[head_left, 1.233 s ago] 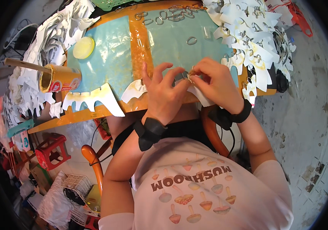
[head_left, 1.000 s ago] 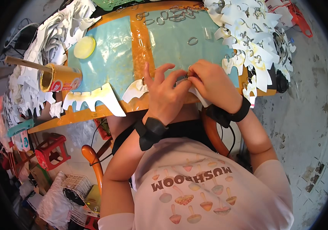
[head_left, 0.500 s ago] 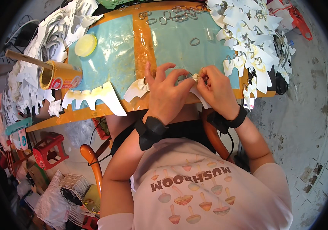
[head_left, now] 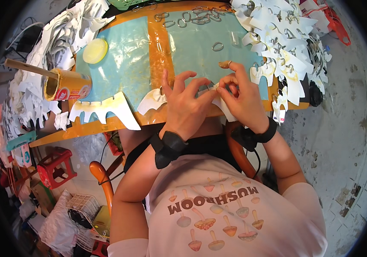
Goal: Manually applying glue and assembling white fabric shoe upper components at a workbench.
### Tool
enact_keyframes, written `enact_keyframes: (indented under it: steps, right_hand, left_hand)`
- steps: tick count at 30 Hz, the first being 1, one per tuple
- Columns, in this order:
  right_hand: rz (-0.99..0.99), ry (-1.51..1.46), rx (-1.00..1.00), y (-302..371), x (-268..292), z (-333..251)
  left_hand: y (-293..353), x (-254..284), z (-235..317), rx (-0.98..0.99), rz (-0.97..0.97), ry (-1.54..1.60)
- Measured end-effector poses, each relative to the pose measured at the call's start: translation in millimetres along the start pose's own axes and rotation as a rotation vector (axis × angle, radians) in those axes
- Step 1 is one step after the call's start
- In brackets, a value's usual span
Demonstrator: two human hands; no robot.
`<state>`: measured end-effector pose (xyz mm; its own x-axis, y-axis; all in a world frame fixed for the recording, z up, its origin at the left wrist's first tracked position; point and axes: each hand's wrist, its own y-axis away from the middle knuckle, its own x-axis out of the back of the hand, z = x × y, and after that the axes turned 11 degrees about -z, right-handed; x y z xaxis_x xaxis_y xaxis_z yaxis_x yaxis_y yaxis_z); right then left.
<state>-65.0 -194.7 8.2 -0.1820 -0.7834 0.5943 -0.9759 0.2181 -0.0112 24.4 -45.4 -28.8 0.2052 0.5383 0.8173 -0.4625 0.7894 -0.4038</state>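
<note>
A white scalloped piece [head_left: 151, 102] of sheet material lies at the table's near edge, its middle covered by my left hand [head_left: 187, 101]. That hand's thumb and forefinger press on the piece's right part, while its other fingers arch up and apart. Between the hands shows part of a metal ring [head_left: 205, 88] at the piece's edge. My right hand [head_left: 244, 99] pinches the same edge with thumb and a finger; its forefinger is raised, with a brownish covering on the tip. To the left lies another white scalloped piece [head_left: 121, 109] with yellowish glue-like smears.
Loose metal rings [head_left: 200, 17] lie at the far edge, with a single ring [head_left: 218, 46] nearer. At left stand a yellow tub [head_left: 74, 84] with a stick and a round yellow lid [head_left: 95, 51]. White pieces are heaped left [head_left: 59, 38] and right [head_left: 288, 55], the latter with rings.
My right hand's forefinger has lifted and straightened away from the piece, and its pinch has shifted slightly left. The left hand stays almost in place.
</note>
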Motion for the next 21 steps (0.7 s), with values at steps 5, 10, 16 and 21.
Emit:
enact_keyframes:
  steps: [5, 10, 16, 21]
  right_hand:
    - [0.110, -0.109, -0.037, 3.8, -10.5, 5.5]
    - [0.109, -0.063, -0.056, 0.4, -9.2, 4.0]
    - [0.071, 0.093, -0.003, -4.7, -8.1, 4.2]
    - [-0.017, 0.073, -0.048, -11.7, -0.3, -0.8]
  left_hand:
    - [-1.2, 3.2, 0.7, 0.018, -0.029, -0.002]
    - [-3.5, 4.5, 3.6, 0.060, -0.047, 0.009]
    - [-1.5, 2.4, 2.0, 0.024, -0.034, -0.010]
    - [-1.9, 1.6, 1.3, 0.010, -0.034, -0.021]
